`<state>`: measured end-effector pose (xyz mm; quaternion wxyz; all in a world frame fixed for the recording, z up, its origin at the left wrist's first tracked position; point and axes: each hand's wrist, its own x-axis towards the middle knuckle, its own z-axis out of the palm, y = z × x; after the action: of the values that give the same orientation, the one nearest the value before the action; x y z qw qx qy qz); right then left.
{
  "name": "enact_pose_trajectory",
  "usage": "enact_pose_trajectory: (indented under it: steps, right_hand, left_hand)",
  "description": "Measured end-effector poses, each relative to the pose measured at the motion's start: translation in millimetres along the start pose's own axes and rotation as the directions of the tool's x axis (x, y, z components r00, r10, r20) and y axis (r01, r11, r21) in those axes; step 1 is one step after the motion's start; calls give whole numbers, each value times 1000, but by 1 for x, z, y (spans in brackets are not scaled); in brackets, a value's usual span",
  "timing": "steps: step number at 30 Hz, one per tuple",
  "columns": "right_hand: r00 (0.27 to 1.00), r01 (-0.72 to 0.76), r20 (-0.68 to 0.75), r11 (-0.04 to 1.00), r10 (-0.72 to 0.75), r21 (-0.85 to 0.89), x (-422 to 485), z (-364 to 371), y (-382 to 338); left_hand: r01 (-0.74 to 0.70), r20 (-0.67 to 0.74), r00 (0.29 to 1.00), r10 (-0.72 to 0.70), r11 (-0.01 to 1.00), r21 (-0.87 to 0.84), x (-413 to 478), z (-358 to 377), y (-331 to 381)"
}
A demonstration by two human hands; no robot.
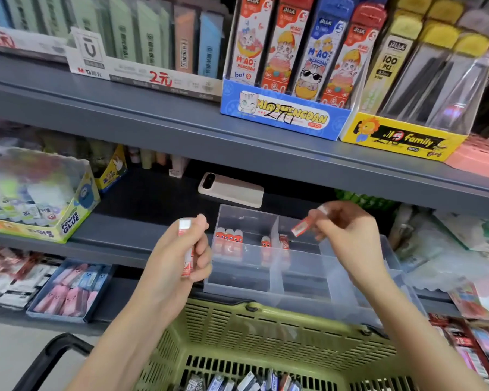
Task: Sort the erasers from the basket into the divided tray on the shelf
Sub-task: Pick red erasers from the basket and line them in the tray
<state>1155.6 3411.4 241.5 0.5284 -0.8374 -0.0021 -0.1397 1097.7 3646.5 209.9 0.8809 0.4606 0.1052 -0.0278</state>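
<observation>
A clear divided tray (299, 280) stands on the grey shelf. Three red erasers (228, 238) stand upright in its back-left compartment, and two more (266, 242) lean beside the divider. My left hand (181, 258) is left of the tray, closed around a stack of red-and-white erasers (186, 249). Above the tray's back-right compartment, my right hand (347, 235) pinches one red eraser (302, 227) by its end. Below, the green basket (266, 334) holds several more erasers (246, 383) in grey, blue and red sleeves.
A pink phone (230, 189) lies on the shelf behind the tray. A glue-stick display box (37, 198) sits at left. The upper shelf edge (266, 153) overhangs the tray. A blue box of pink and blue erasers (71, 289) sits on the lower shelf.
</observation>
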Motion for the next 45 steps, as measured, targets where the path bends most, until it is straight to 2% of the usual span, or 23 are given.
enact_pose_trajectory:
  steps: [1, 3, 7, 9, 11, 15, 18, 21, 23, 25, 27, 29, 32, 34, 36, 38, 40, 42, 43, 45]
  right_hand:
    - [999, -13, -30, 995, 10, -94, 7, -3, 7]
    - [998, -63, 0, 960, 65, -272, 17, 0, 17]
    - [956, -4, 221, 760, 194, -650, 32, 15, 28]
    - [928, 68, 287, 651, 236, -756, 38, 19, 31]
    - [893, 136, 365, 612, 265, -779, 40, 21, 35]
    - [852, 132, 447, 713, 274, -689, 39, 16, 37]
    - [835, 126, 475, 744, 277, -656, 39, 12, 39]
    - [864, 139, 453, 760, 221, -635, 30, 9, 38]
    - [923, 187, 378, 776, 71, -602, 18, 6, 30]
    - [945, 158, 327, 915, -31, -371, 1, 3, 14]
    - [915, 59, 403, 995, -22, -80, -20, -1, -7]
    - [892, 32, 452, 999, -15, -31, -34, -4, -17]
    - [907, 24, 421, 998, 0, -50, -34, -13, -16]
    - [929, -62, 365, 998, 64, -19, -20, -24, -7]
    - [952, -140, 264, 987, 156, -78, -1, -36, 6]
    - [949, -171, 218, 953, 228, -252, 18, -40, 18]
    - [915, -117, 281, 856, 290, -503, 31, -32, 25]
    - [866, -17, 331, 684, 375, -730, 40, -18, 26]
    - [853, 13, 325, 607, 408, -795, 44, -10, 26]
    - [840, 27, 303, 525, 449, -851, 51, 2, 28]
  left_hand:
    - [14, 20, 1000, -14, 1000, 24, 0, 3, 0]
    - [56, 47, 997, -56, 998, 6, 0, 10, 0]
    - [105, 31, 994, -105, 994, -14, 4, 22, -5]
    - [86, 44, 995, -86, 996, -8, 6, 25, -8]
    - [55, 65, 996, -58, 998, 43, 7, 26, -9]
    - [-9, 92, 996, -12, 974, 226, 7, 27, -10]
    - [-15, 95, 995, -12, 960, 279, 7, 30, -11]
    - [-10, 91, 996, -17, 958, 288, 8, 35, -12]
    - [-16, 94, 995, -13, 955, 296, 9, 39, -14]
    - [-32, 106, 994, 0, 955, 295, 10, 43, -15]
    - [-56, 126, 992, 19, 953, 299, 11, 51, -17]
    - [-82, 149, 988, 37, 947, 310, 11, 62, -19]
    - [-135, 183, 981, 71, 922, 364, 13, 80, -26]
    - [-214, 201, 972, 124, 826, 521, 15, 84, -31]
    - [-333, 236, 942, 237, 603, 725, 13, 75, -36]
    - [-429, 317, 887, 335, 346, 835, 8, 59, -38]
    - [-466, 391, 848, 358, 152, 871, 1, 43, -42]
    - [-474, 428, 835, 346, 56, 879, -4, 31, -45]
    - [-478, 441, 829, 344, 27, 878, -5, 26, -45]
    - [-475, 443, 826, 349, 9, 880, -8, 22, -46]
